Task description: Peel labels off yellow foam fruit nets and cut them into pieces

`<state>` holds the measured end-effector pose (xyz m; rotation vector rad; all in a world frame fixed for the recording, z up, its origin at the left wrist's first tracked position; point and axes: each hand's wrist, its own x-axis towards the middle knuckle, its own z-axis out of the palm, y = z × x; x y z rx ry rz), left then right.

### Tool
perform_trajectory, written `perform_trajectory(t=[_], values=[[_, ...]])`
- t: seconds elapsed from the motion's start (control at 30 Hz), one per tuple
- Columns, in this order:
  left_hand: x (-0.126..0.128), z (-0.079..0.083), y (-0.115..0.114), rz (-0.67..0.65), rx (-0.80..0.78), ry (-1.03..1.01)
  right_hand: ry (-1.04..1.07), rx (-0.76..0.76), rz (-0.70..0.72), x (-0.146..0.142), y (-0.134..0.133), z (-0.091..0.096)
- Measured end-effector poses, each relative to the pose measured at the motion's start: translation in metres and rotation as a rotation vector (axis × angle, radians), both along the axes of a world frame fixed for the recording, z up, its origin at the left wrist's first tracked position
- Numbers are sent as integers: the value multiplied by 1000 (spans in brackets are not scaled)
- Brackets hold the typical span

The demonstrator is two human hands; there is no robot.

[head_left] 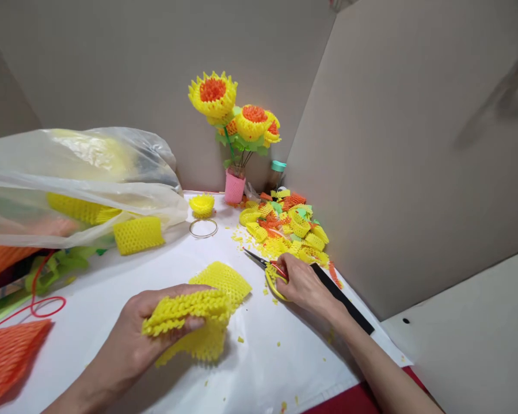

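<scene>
My left hand (144, 322) is closed on a yellow foam net (190, 310), pinching its folded edge between thumb and fingers. Just beyond it, partly hidden behind the held net, a flat yellow foam net piece (224, 280) lies on the white table. To the right, my right hand (300, 279) grips the handles of a pair of scissors (259, 259) with red and yellow loops. The scissors' blades point left and away from me, low over the table. A bit of yellow foam shows at the handle loops.
A pile of foam scraps (293, 224) spreads along the right wall, beside a black strip (343, 299). Foam flowers (254, 118) stand in a pink vase (234, 187) at the back. A bangle (203, 228), plastic bag (147, 155) and orange net (12, 356) lie left.
</scene>
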<state>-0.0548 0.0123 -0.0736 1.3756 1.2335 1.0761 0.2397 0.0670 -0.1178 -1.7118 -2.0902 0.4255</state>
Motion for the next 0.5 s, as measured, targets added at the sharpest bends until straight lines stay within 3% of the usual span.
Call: perform_trajectory(t=[0.3,0.5], values=[[-4,0,5,-76,-121,-110,375,-34,169,4,15,19],[-7,0,7,-75,-196,-165,409,-37,258,-12,-6,37]])
